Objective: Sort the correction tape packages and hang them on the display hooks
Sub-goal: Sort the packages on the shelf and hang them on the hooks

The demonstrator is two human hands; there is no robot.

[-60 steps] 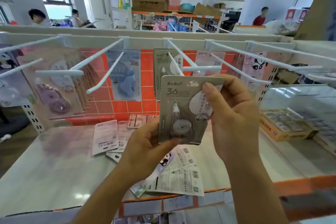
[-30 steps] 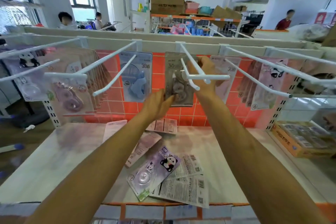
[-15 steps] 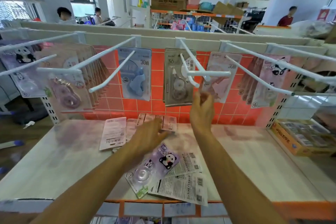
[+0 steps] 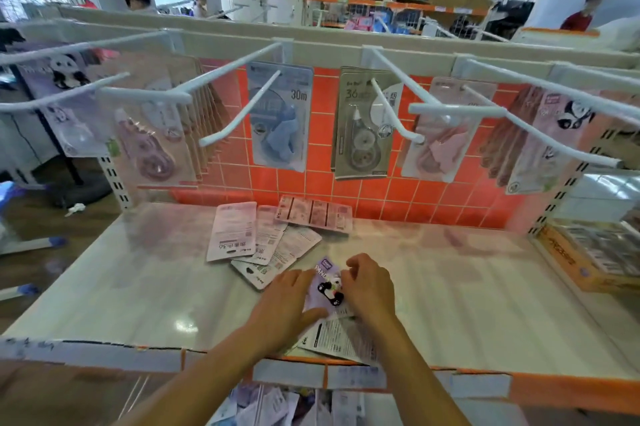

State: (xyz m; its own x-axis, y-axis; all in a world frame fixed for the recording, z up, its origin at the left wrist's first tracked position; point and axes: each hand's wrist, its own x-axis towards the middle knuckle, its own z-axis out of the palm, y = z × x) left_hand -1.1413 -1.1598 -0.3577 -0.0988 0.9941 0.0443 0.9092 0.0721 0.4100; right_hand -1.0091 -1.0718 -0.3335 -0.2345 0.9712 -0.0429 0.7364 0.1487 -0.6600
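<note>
A purple panda correction tape package [image 4: 329, 287] lies face up on the white shelf [image 4: 138, 287], near its front edge. My left hand [image 4: 287, 301] rests flat on the package's left side with its thumb stretched along the lower edge. My right hand [image 4: 369, 287] pinches the package's right edge with curled fingers. Above hang a grey 36 package [image 4: 363, 128] on a white hook [image 4: 394, 114], a blue 30m package [image 4: 280, 114], a pink package [image 4: 443, 135], panda packages [image 4: 554, 135] at the right and purple packages [image 4: 149, 135] at the left.
Several face-down packages [image 4: 235, 231] lie fanned out at the back of the shelf, and another one [image 4: 343, 339] lies under my hands. An orange box of stock [image 4: 588, 252] stands on the right. The hook tips jut out toward me at chest height.
The grey 36 package went onto its hook and I let go of it. Both hands then dropped to the shelf and now meet on the purple panda package.
</note>
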